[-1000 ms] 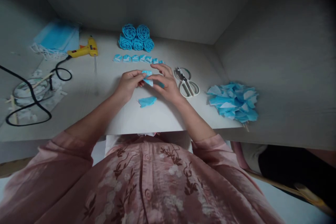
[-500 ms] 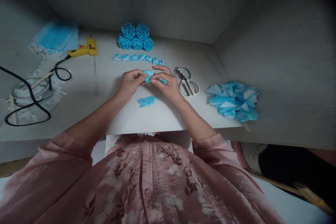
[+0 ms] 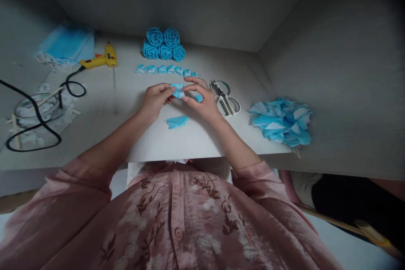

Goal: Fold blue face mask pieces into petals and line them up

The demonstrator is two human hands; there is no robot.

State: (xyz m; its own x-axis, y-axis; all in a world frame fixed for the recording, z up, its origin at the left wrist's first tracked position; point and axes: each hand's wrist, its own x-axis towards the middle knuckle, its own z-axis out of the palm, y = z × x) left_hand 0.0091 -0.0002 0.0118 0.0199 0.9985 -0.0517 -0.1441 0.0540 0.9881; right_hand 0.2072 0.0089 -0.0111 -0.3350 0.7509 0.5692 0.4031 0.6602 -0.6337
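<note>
My left hand (image 3: pixel 153 100) is closed, thumb and fingers pinching a small light-blue fabric piece (image 3: pixel 177 90) above the table. My right hand (image 3: pixel 204 100) has its thumb and index finger at the right edge of that same piece, the other fingers curved above. Another bit of blue fabric (image 3: pixel 198 98) shows between the right thumb and index finger; whether it is held or lies on the table, I cannot tell. Below the hands, a loose blue strip (image 3: pixel 177 122) lies flat. Just beyond them runs a row of small folded blue pieces (image 3: pixel 162 69), its right end partly covered by my right fingers.
Rolled blue flowers (image 3: pixel 165 44) are stacked at the back. White-handled scissors (image 3: pixel 226 101) rest by a tape roll (image 3: pixel 224 87). On the right is a heap of blue-and-white fabric (image 3: pixel 281 122). At left are a yellow glue gun (image 3: pixel 101 59), its black cord, face masks (image 3: pixel 68 44) and white scraps (image 3: pixel 38 109).
The fabric piece between my hands has turned and looks flatter and wider. My right thumb and index finger have shifted slightly and are further apart. Everything else on the table stays put.
</note>
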